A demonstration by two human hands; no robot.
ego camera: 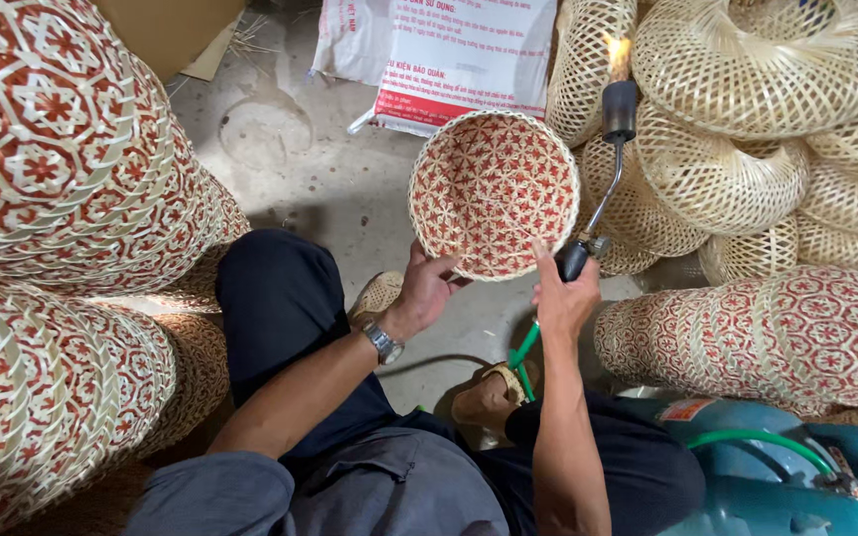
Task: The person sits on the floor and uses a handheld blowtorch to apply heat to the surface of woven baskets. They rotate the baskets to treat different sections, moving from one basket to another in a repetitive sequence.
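Observation:
My left hand [425, 291] grips the lower rim of a round woven basket [494, 189] with a red and cream star pattern, its open side turned toward me. My right hand [563, 296] holds the handle of a gas torch [608, 149]. The torch's black nozzle points up to the right of the basket, and a small flame burns at its tip. A green hose [524, 349] runs from the torch down past my knee. A wristwatch sits on my left wrist.
Stacks of red-patterned baskets [62, 199] stand at my left, and another stack [777, 333] lies at the right. Plain cream woven baskets [747, 109] are piled at the upper right. A white printed sack [449, 55] lies on the concrete floor ahead. A teal gas cylinder [747, 467] sits at the lower right.

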